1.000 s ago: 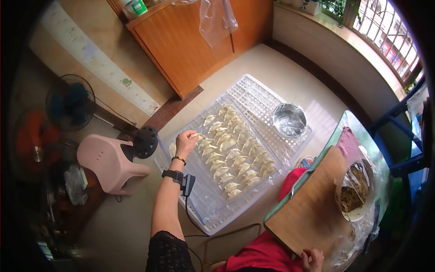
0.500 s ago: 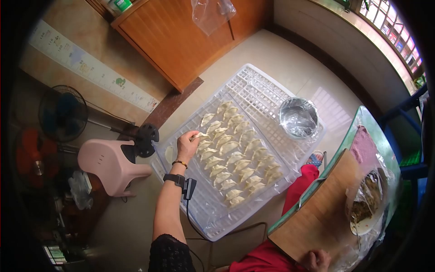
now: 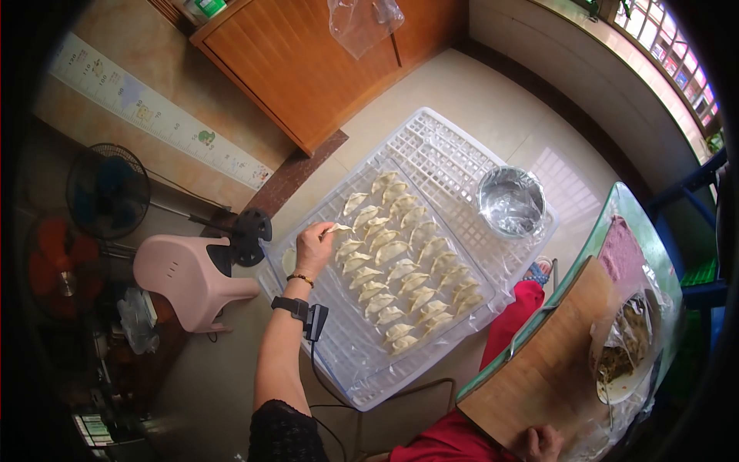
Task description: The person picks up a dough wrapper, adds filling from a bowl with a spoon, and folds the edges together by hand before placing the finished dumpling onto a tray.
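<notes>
My left hand (image 3: 315,245) is closed on a pale dumpling (image 3: 339,229), pinched between thumb and fingers at the left side of the rows. Several folded dumplings (image 3: 392,251) lie in slanting rows on a clear plastic sheet over the white plastic rack (image 3: 431,132). A pale round piece (image 3: 289,260) lies left of that hand. My right hand (image 3: 545,442) rests at the lower edge of the wooden board (image 3: 531,362), its fingers curled and partly cut off by the frame, with nothing visible in them.
A metal bowl (image 3: 511,202) with plastic film stands on the rack. Right of the board are a plate of filling (image 3: 622,350) and a pink cloth (image 3: 620,250) on a green table. On the left are a pink stool (image 3: 181,273) and fans; behind is a wooden cabinet (image 3: 300,69).
My left hand has shifted very slightly left, still with the dumpling, and its forearm has moved a little left. My right hand looks unchanged.
</notes>
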Available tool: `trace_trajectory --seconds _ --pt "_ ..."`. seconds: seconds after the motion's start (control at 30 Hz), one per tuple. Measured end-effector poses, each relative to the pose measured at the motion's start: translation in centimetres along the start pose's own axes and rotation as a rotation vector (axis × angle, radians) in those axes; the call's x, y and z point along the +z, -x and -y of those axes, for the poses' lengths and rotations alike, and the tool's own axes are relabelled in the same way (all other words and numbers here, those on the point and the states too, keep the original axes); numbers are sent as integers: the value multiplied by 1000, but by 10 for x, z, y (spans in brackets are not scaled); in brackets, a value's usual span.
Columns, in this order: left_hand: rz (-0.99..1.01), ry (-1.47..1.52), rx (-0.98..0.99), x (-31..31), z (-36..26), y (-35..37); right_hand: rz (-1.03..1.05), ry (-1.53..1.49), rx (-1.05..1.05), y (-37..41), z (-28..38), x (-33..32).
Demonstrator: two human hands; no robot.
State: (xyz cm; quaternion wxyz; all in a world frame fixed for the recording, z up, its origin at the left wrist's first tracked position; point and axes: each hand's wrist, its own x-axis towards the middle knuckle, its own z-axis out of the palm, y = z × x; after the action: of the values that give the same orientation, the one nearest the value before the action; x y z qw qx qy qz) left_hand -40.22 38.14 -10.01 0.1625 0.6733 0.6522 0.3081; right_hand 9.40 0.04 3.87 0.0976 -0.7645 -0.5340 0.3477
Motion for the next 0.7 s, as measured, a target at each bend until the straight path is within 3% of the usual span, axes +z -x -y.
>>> trace_trajectory --seconds 0.17,0.43,0.53,0.6,0.7 --pt "-143 96 -138 -2 1 -6 4 26 7 -2 0 0" --pt "-115 66 -108 11 6 5 -35 10 16 -1 -9 4" --pt "-121 77 -125 5 6 10 -121 97 -170 -2 -17 10" --pt "-134 87 -108 4 9 11 -88 48 -20 -4 -12 9" --pt "-121 47 -104 7 11 9 -94 31 2 -5 -10 9"
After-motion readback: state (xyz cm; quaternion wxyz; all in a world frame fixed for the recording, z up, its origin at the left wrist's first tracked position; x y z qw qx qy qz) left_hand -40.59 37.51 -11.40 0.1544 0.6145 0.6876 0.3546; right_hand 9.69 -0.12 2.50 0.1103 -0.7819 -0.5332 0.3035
